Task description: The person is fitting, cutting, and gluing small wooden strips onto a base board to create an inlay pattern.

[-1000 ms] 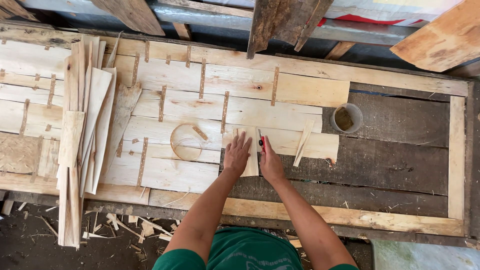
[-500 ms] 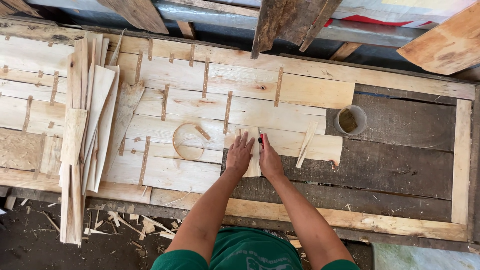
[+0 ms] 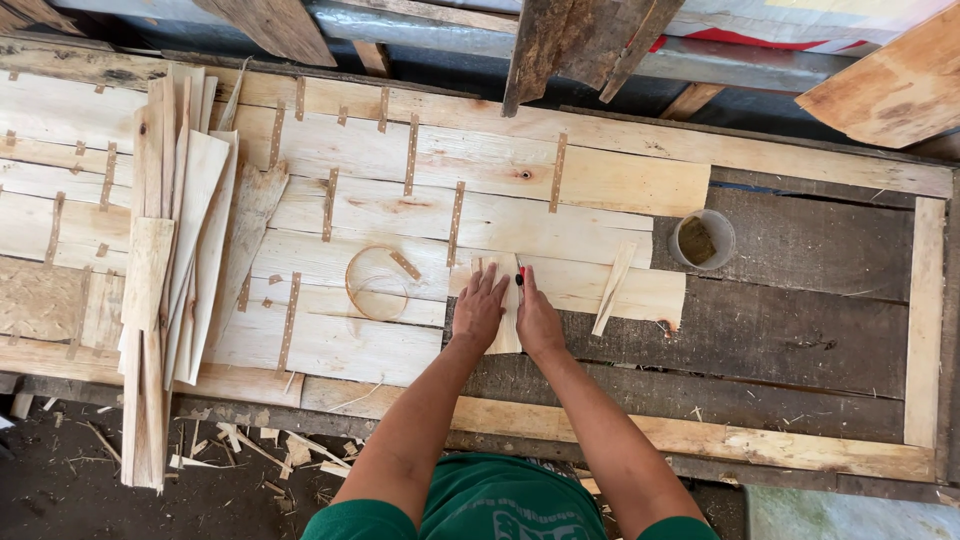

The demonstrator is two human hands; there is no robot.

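Note:
My left hand (image 3: 480,308) lies flat with fingers spread on the left side of a narrow upright veneer strip (image 3: 507,335). This strip sits where the pale veneer sheets (image 3: 400,210) end on the dark bench. My right hand (image 3: 538,318) presses along the strip's right edge. It grips a small red-tipped tool (image 3: 521,272), whose tip pokes out above the fingers. Brown tape pieces join the sheets.
A ring of brown tape (image 3: 378,283) lies left of my hands. A loose slanted strip (image 3: 612,290) and a round cup (image 3: 703,238) sit to the right. A pile of long veneer strips (image 3: 165,290) covers the left. Scraps litter the ground below the bench edge (image 3: 700,440).
Both hands stay on the strip in nearly the same spot. The view has shifted slightly.

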